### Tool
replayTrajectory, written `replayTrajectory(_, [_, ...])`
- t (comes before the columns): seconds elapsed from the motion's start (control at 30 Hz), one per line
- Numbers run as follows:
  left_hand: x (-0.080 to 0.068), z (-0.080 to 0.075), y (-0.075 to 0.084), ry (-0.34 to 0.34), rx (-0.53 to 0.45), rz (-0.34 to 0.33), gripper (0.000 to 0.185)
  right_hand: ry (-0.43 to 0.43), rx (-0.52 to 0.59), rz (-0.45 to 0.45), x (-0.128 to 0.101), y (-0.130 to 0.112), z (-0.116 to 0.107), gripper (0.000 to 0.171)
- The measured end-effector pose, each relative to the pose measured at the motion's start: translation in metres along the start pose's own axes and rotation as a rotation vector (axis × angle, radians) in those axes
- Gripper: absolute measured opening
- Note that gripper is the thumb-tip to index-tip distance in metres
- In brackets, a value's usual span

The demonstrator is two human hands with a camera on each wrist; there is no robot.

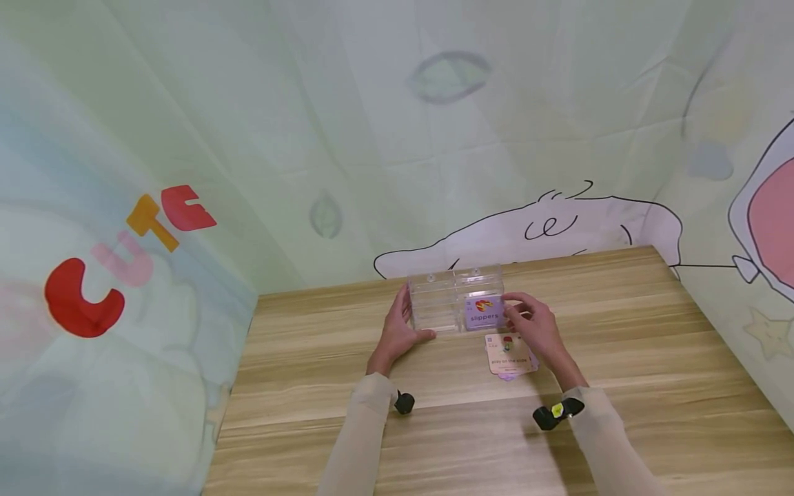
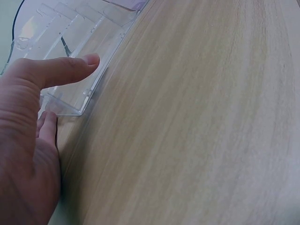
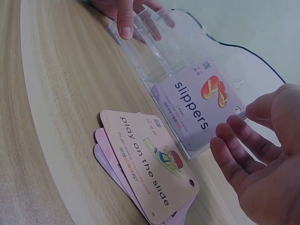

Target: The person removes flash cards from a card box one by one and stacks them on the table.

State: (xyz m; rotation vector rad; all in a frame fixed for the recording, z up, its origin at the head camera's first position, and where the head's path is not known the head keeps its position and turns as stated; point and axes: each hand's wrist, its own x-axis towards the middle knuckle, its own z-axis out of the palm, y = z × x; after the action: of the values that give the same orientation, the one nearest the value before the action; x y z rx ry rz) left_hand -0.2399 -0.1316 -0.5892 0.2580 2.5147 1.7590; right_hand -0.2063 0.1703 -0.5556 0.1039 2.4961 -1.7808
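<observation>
A clear plastic card rack [image 1: 434, 303] with stepped slots stands on the table. My left hand [image 1: 397, 334] grips its left end; in the left wrist view the thumb [image 2: 70, 70] lies across the front side, with other fingers low at the end. A purple flashcard reading "slippers" [image 3: 199, 105] sits in the front of the rack's right half. My right hand [image 1: 535, 324] pinches this card at its right edge, by the punched hole. Just in front lies a fanned stack of flashcards, topped by a peach "play on the slide" card [image 3: 150, 161].
The wood-grain table [image 1: 310, 386] runs back to a printed cloth backdrop [image 1: 347, 138], close behind the rack. Another stretch of cloth with the letters "CUTE" [image 1: 87, 303] hangs on the left. Dark cameras [image 1: 404, 403] are strapped at both wrists.
</observation>
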Motion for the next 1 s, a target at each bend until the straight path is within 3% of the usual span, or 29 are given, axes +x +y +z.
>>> replayTrajectory(0.07, [0.004, 0.002, -0.013, 0.009, -0.004, 0.003, 0.126, -0.001, -0.001, 0.004, 0.000, 0.000, 0.000, 0.035])
replayTrajectory(0.73, [0.004, 0.003, -0.013, 0.020, -0.019, 0.021, 0.124, 0.003, -0.015, -0.011, 0.000, 0.005, 0.000, 0.034])
replayTrajectory(0.8, [0.003, 0.002, -0.009, 0.018, -0.021, 0.024, 0.124, 0.003, -0.019, -0.012, 0.000, 0.005, 0.000, 0.034])
replayTrajectory(1.0, [-0.008, -0.005, 0.025, -0.014, -0.030, 0.017, 0.118, -0.006, -0.021, -0.015, 0.001, 0.006, -0.001, 0.034])
